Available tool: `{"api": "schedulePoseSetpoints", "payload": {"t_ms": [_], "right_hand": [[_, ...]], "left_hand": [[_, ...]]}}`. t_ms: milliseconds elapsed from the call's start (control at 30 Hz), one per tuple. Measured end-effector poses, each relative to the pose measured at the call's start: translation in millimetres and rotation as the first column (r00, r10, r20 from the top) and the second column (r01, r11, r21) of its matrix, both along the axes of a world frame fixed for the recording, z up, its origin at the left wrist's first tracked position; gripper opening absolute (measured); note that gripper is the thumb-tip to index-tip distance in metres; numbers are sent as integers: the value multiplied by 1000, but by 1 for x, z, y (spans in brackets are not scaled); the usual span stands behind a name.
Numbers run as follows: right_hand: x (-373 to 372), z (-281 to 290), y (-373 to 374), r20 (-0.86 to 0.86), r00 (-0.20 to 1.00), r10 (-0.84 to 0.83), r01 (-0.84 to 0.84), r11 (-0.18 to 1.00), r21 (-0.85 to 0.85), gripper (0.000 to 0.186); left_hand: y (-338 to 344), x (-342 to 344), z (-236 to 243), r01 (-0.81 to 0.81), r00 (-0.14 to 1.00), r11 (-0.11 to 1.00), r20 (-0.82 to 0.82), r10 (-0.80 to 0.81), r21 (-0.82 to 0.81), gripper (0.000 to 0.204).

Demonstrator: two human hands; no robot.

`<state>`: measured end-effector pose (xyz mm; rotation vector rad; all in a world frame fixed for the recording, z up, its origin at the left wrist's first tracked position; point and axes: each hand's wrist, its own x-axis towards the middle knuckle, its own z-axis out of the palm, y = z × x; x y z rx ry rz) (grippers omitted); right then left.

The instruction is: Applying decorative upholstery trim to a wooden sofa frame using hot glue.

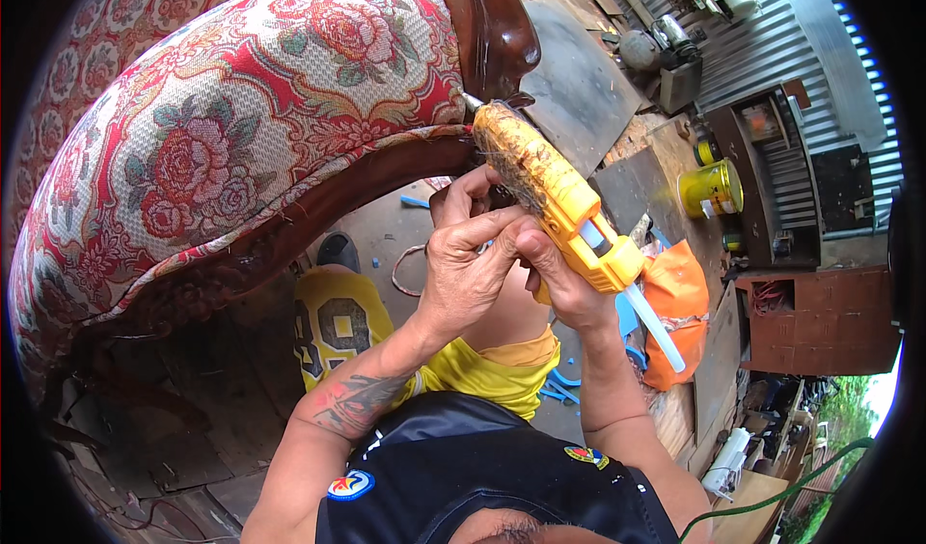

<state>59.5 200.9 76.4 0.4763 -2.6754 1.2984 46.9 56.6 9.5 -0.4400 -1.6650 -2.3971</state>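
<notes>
Head view, the only one here, and it's the right hand [579, 298] doing the carrying: fingers wrapped round the grip of a yellow glue gun [569, 197], thumb up along its side, most of the other fingers out of sight behind it. That looks like the hold that bears the weight and steadies the gun.

And the left hand [468, 259]! Thumb and index drawn narrow, their tips right up by the right thumb, just beside the gun's body. Anything between them? Can't tell; the tips are too crowded. It could be a helping pinch, both hands kept close for control.

Beyond the fingertips, the stained front of the gun slopes up and leftward, its nozzle [472, 102] over the edge of the floral cushion [231, 149]; touching or apart, no telling from here. Behind the right hand pokes a pale glue stick [656, 332], out of the rear presumably because it feeds from there.

Left of the left fingers curves the chair's dark wooden rail [386, 176], below the fabric. Out past the right hand lies an orange bundle [680, 303], with a yellow tin [711, 189] farther off.
</notes>
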Motion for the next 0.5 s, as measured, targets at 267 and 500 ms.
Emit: {"api": "schedulePoseSetpoints", "payload": {"t_ms": [267, 500], "right_hand": [[3, 1, 2, 32, 999, -1, 2, 1000, -19, 17], [4, -2, 2, 84, 996, -12, 21, 994, -107, 16]], "left_hand": [[1, 1, 1, 0, 1000, 1000, 4, 0, 3, 22], [2, 2, 0, 7, 1000, 1000, 12, -8, 10, 22]]}}
